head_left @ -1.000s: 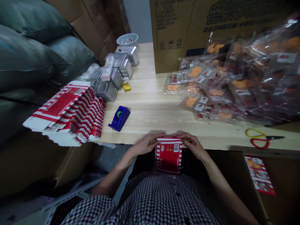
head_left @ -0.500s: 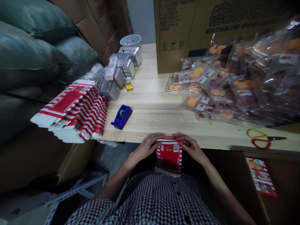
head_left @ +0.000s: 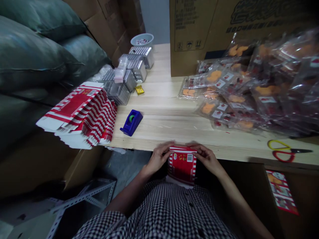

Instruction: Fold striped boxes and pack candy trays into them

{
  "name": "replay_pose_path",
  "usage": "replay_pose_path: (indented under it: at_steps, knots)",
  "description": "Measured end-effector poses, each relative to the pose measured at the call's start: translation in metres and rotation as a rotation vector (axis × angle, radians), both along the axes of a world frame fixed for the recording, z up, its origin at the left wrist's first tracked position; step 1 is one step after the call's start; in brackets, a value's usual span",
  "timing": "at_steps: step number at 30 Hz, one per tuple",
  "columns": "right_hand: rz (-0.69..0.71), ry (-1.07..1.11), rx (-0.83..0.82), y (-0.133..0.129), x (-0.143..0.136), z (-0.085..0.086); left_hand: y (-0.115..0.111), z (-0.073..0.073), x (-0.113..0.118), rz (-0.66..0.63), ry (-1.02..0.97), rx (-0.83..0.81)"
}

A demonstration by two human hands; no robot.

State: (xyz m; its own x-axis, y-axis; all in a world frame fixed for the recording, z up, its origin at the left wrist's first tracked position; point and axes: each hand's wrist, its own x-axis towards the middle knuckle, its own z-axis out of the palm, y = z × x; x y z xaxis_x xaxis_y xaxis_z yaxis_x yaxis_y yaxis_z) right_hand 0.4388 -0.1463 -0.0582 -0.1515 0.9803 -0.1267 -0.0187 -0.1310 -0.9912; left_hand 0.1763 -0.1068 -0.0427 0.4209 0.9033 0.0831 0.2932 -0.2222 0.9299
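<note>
Between my two hands, at the table's front edge, is a red and white striped box [head_left: 182, 166] with a barcode near its upper right. My left hand [head_left: 160, 156] pinches its upper left corner, and my right hand [head_left: 205, 157] pinches the upper right corner. The lower end of the box rests against the checkered shirt. A stack of similar flat striped boxes [head_left: 84, 111] lies at the table's left. Near that stack stands a blue tape dispenser [head_left: 132, 122] with a green core.
Clear plastic cases [head_left: 119, 93], a small yellow packet [head_left: 139, 89] and a round tub [head_left: 142, 40] stand at the back left. Clear bags with orange pieces [head_left: 239, 96] pile up at right before a large carton [head_left: 191, 36]. Scissors [head_left: 290, 151] lie at the right edge.
The view has shifted slightly, so the table's contents appear a little moved. Both hands still hold the box by its upper corners.
</note>
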Motion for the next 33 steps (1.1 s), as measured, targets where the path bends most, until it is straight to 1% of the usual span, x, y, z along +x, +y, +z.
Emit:
replay_pose_path:
  at_steps: [3, 6, 8, 9, 12, 14, 15, 16, 18, 19, 20, 21, 23, 25, 28, 31, 33]
  knots:
    - [0.037, -0.081, 0.035, 0.002, -0.003, 0.005, 0.007, 0.001, -0.004, -0.049, 0.028, 0.019]
    - [0.076, -0.178, 0.111, 0.006, -0.009, 0.009, 0.011, 0.003, -0.006, -0.087, 0.039, 0.011]
    - [0.08, -0.195, 0.145, 0.008, -0.013, 0.011, 0.011, 0.004, -0.005, -0.095, 0.02, 0.0]
    - [0.068, -0.188, 0.151, 0.009, -0.014, 0.012, 0.012, 0.006, -0.005, -0.091, 0.004, -0.005]
    - [-0.033, -0.139, 0.164, 0.016, -0.017, 0.019, 0.017, 0.015, -0.003, -0.066, -0.055, -0.013]
    - [-0.091, -0.114, 0.185, 0.025, -0.018, 0.027, 0.028, 0.023, -0.003, -0.056, -0.099, -0.016]
    - [-0.097, -0.107, 0.193, 0.03, -0.019, 0.03, 0.035, 0.027, -0.003, -0.053, -0.12, -0.022]
    - [-0.074, -0.1, 0.189, 0.037, -0.019, 0.034, 0.042, 0.03, -0.003, -0.044, -0.141, -0.033]
    - [0.024, -0.073, 0.145, 0.051, -0.02, 0.038, 0.059, 0.033, -0.001, -0.007, -0.176, -0.068]
    - [0.064, -0.057, 0.114, 0.058, -0.021, 0.039, 0.066, 0.033, 0.0, 0.024, -0.193, -0.089]
    - [0.075, -0.042, 0.088, 0.064, -0.021, 0.038, 0.072, 0.032, 0.002, 0.06, -0.215, -0.113]
    - [0.055, -0.028, 0.07, 0.069, -0.02, 0.037, 0.077, 0.03, 0.005, 0.094, -0.246, -0.138]
    - [-0.063, 0.003, 0.053, 0.077, -0.018, 0.032, 0.079, 0.025, 0.01, 0.136, -0.341, -0.195]
    - [-0.166, 0.041, 0.031, 0.08, -0.015, 0.028, 0.076, 0.019, 0.014, 0.107, -0.43, -0.266]
    - [-0.221, 0.075, 0.019, 0.079, -0.01, 0.024, 0.07, 0.013, 0.017, 0.01, -0.468, -0.378]
    - [-0.19, 0.065, 0.025, 0.075, -0.008, 0.026, 0.073, 0.012, 0.015, -0.021, -0.448, -0.458]
    - [-0.094, 0.06, -0.001, 0.074, -0.008, 0.029, 0.079, 0.014, 0.015, -0.05, -0.425, -0.499]
